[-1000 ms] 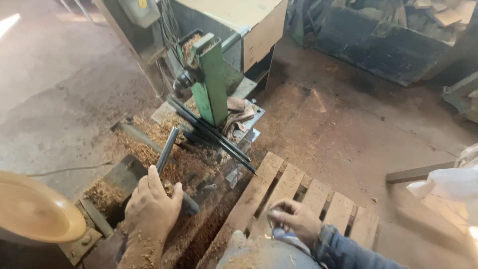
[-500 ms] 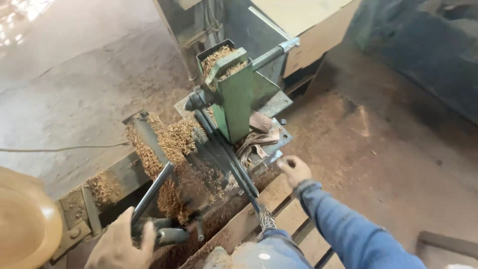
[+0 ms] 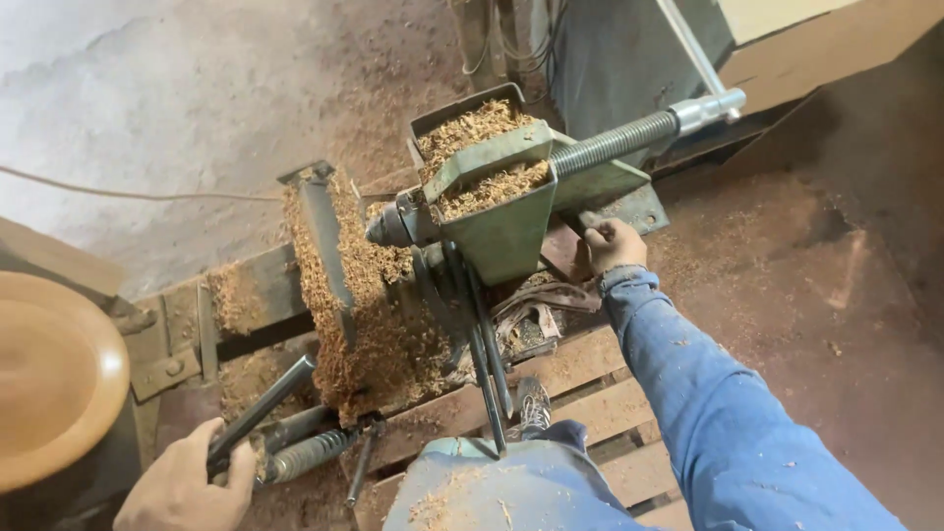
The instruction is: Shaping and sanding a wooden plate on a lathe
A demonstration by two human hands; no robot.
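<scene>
Now the left hand (image 3: 187, 487) curls its fingers tight round a dark metal bar (image 3: 258, 413) low by the round wooden disc (image 3: 54, 379), while the right hand (image 3: 612, 244) fists against the shavings-heaped green tailstock (image 3: 497, 211).

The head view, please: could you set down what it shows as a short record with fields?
Setting: wood lathe on a workshop floor, thick with shavings
Left hand: closed around a dark metal bar at the lathe's near end
Right hand: closed at the base of the green tailstock, blue sleeve
Tailstock: shavings piled on top, threaded spindle sticking out behind
Workpiece: round wooden disc at the left edge
Underfoot: wooden pallet
</scene>
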